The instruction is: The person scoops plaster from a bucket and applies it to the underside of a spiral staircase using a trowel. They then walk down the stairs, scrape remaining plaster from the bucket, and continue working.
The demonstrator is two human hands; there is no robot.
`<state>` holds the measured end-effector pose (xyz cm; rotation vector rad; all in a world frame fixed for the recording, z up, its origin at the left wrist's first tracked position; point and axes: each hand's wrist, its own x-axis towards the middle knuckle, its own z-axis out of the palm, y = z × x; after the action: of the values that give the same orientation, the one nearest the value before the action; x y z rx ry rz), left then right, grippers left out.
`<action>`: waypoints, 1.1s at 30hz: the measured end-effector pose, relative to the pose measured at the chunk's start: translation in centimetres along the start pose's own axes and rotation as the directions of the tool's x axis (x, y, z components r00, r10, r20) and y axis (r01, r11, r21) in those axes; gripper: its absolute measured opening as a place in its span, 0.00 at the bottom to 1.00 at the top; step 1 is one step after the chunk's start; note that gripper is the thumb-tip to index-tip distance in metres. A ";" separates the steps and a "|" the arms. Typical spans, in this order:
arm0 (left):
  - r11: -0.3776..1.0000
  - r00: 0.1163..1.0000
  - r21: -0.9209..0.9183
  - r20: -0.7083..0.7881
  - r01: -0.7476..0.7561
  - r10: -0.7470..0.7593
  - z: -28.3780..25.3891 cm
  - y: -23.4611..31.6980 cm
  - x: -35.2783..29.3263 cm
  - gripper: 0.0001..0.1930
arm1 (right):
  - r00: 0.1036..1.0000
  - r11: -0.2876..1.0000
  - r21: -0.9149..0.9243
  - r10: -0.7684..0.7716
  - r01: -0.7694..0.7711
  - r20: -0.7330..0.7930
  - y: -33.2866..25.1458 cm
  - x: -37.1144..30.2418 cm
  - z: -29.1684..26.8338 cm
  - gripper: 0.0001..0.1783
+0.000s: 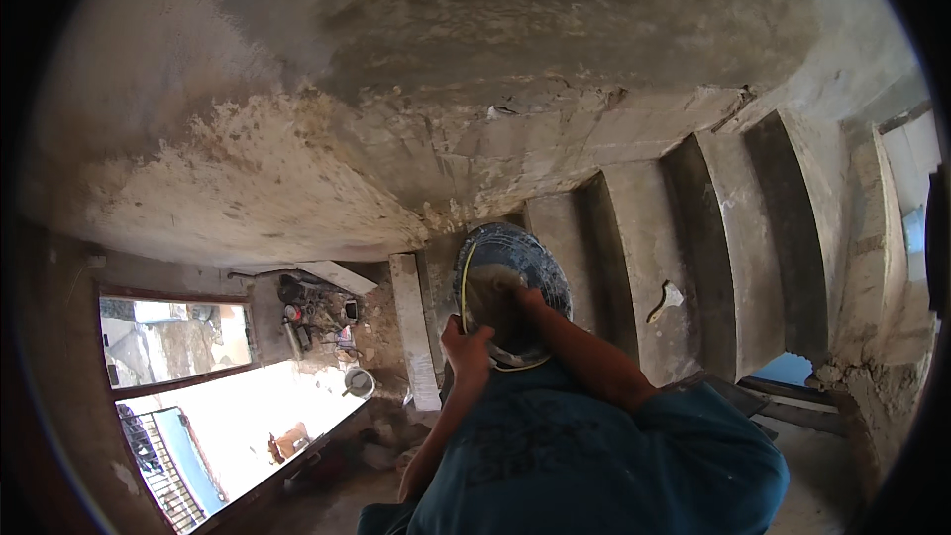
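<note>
A dark bucket (555, 263), crusted with pale smears and fitted with a thin yellow-and-white handle, is tilted in front of my body. Grey-brown material (492, 295) shows inside it. My left hand (468, 345) is closed on the bucket's near left rim, beside the handle. Over the rim reaches my right hand (531, 301), its fingers curled at the material inside. Whatever those fingers hold, if anything, is hidden. To the right, a brush-like tool (667, 300) with a brownish handle and a pale head lies on a stair step.
Concrete stairs (738, 238) run off to the right along a rough, partly plastered wall (555, 69). At lower left are a plank (414, 332), a white bucket (359, 382) and a heap of tools and rubble (322, 317). Bright openings (178, 342) lie beyond.
</note>
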<state>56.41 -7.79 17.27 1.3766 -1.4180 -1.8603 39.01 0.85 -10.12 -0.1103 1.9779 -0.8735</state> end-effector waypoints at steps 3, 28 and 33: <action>1.000 1.000 -0.017 0.006 0.000 0.000 0.4 0.0 0.1 0.16 | 0.966 0.730 0.636 0.143 -0.249 0.214 -3.4 -3.4 0.1 0.28; 0.999 1.000 -0.038 -0.002 0.007 -0.007 1.2 0.3 0.5 0.15 | 0.963 0.327 0.923 0.241 -0.201 0.124 -10.1 -6.7 -3.5 0.20; 0.984 0.997 -0.165 -0.029 0.071 -0.077 0.0 0.2 0.6 0.17 | 0.864 -0.140 0.988 -0.489 0.063 -0.125 -26.2 -16.6 -15.2 0.21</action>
<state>56.07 -8.33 17.17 1.3900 -1.1820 -1.9423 29.39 -3.74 22.78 0.2154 0.4584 -2.3203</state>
